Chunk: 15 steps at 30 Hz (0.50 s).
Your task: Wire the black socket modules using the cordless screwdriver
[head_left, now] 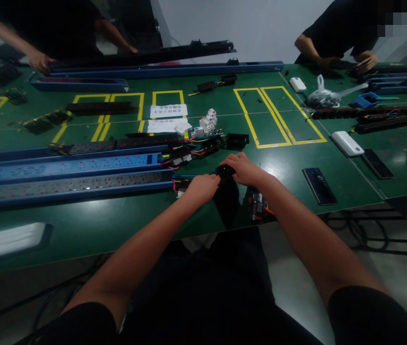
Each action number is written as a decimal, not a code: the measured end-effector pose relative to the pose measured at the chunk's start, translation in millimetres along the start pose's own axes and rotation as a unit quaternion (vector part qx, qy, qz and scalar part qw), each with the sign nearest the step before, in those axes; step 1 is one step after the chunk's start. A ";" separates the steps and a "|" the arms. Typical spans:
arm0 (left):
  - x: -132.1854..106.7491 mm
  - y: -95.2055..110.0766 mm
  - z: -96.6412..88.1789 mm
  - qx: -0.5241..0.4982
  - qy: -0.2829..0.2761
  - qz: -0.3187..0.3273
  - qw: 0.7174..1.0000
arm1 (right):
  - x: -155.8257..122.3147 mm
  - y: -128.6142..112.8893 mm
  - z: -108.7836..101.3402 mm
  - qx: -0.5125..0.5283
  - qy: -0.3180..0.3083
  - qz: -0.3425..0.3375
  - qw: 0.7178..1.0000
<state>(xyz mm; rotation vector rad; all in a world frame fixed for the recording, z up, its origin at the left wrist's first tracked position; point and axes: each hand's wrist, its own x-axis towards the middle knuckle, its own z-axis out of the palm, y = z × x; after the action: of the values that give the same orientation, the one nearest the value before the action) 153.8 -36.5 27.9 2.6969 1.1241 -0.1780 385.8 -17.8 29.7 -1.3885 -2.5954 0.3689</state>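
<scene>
Between my two hands is a small black plastic part (pixel 226 170), just beyond the wired end of the nearest socket strip (pixel 117 180). My left hand (pixel 205 186) has its fingers closed at the part's left side. From the right, my right hand (pixel 241 167) curls its fingers over the same part. Coloured wires (pixel 181 177) run from the strip's end toward my left hand, which partly hides them. A power screwdriver (pixel 257 206) with orange on it lies just below my right wrist. An open black housing (pixel 237 139) sits beyond my hands.
Blue channels (pixel 63 194) carry the strips on the left. White connectors (pixel 206 123) stand behind the wires. Phones (pixel 319 186) and a white box (pixel 347 143) lie right. A white block (pixel 9 241) rests near the front edge. Two people (pixel 41 62) work across the green table.
</scene>
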 end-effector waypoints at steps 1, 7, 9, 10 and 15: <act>0.8 -0.4 0.4 0.004 0.001 0.006 1.000 | -0.4 -0.2 -1.3 0.005 -0.002 -0.001 1.000; 8.0 -7.4 1.2 0.013 -0.009 0.028 0.999 | -2.7 2.3 -4.8 0.032 -0.001 -0.005 0.999; 10.5 -10.8 1.2 0.012 -0.010 0.036 0.999 | -2.9 4.2 -4.5 0.039 0.001 -0.008 0.999; 11.7 -12.2 0.9 0.012 -0.011 0.042 0.999 | -2.8 5.2 -4.1 0.043 0.001 -0.009 0.999; 15.9 -14.1 -4.0 0.001 -0.023 0.040 0.999 | -1.3 9.7 -0.8 0.061 -0.010 -0.001 0.998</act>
<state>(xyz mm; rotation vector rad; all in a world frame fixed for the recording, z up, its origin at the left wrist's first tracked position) 154.9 -14.9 26.6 2.7197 1.0006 -0.2274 394.5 -13.6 27.6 -1.3477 -2.5430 0.5347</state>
